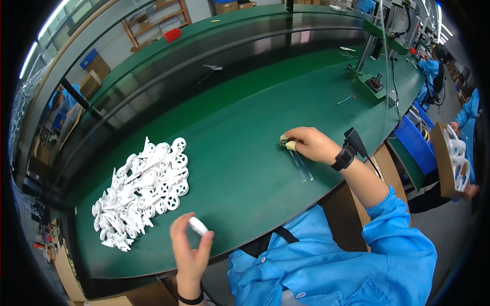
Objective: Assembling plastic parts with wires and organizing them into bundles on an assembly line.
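Observation:
My left hand [188,245] is raised over the near edge of the green bench [240,153] and pinches a small white plastic piece [198,225] between thumb and fingertips. A heap of white plastic wheel-shaped parts [143,191] lies on the bench just left of that hand. My right hand [311,144], with a black wrist device [348,152] and yellowish fingertip covers, rests on the bench further right, its fingers closed on a small item [284,140] too small to make out. Two clear strips [302,167] lie on the bench under that hand.
A green fixture stand [373,84] with cables stands at the back right of the bench. Blue bins [414,140] sit to the right. A person's hand at the far right holds a cardboard tray of white parts [451,160]. Other people in blue coats work further off. Shelves and boxes [155,23] line the back.

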